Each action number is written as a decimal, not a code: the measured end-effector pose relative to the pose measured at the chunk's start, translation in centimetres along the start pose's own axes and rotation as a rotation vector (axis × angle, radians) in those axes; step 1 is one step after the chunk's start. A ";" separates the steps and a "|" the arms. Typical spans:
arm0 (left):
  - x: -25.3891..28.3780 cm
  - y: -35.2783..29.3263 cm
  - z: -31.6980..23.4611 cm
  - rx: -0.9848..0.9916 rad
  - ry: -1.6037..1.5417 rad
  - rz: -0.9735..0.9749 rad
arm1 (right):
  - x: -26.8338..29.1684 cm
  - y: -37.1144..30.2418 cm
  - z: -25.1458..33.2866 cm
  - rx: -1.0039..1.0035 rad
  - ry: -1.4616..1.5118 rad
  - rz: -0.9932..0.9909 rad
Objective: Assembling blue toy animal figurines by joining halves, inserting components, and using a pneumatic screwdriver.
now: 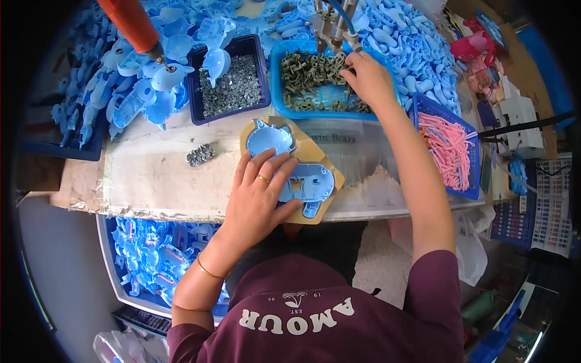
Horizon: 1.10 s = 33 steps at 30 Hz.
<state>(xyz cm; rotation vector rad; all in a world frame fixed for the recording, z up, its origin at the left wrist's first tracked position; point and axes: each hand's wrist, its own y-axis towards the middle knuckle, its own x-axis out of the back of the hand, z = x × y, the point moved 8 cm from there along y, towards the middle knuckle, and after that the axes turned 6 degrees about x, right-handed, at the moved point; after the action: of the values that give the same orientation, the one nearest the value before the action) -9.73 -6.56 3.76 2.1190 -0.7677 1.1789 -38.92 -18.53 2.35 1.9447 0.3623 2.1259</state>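
My left hand point(257, 193) lies flat with fingers spread over a blue plastic shell part point(269, 138) and the edge of a second blue shell half point(315, 183). Both parts sit in a tan holding block point(327, 160) near the table's front edge. At the far side my right hand point(368, 75) reaches over a light-blue basket point(275, 91) of small dark olive parts point(305, 75). Its thumb and forefinger are curled close together; what they hold, if anything, cannot be made out.
An orange-red power screwdriver point(134, 27) hangs at upper left, and a metal tool head point(331, 33) above the basket. A dark bin of screws point(230, 85), a screw pile point(201, 155), heaped blue shells point(417, 48), a basket of pink strips point(448, 151) and a lower bin point(160, 260) surround me.
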 end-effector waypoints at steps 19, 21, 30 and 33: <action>0.3 -0.3 0.1 0.006 0.012 -0.008 | 1.6 2.5 6.6 0.114 0.209 0.255; 0.2 -0.2 0.0 -0.003 0.010 -0.007 | 1.5 3.6 8.2 0.182 0.219 0.097; -0.1 -0.3 0.0 0.000 -0.020 -0.006 | -1.6 1.3 5.7 0.144 0.242 0.180; 0.0 -0.4 0.3 0.005 0.000 -0.005 | 0.1 0.5 4.2 -0.009 0.632 0.145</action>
<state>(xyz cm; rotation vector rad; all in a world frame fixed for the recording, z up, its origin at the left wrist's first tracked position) -9.28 -6.52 3.58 2.1234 -0.7602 1.1798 -34.71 -18.89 3.01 1.2768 0.3205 2.7977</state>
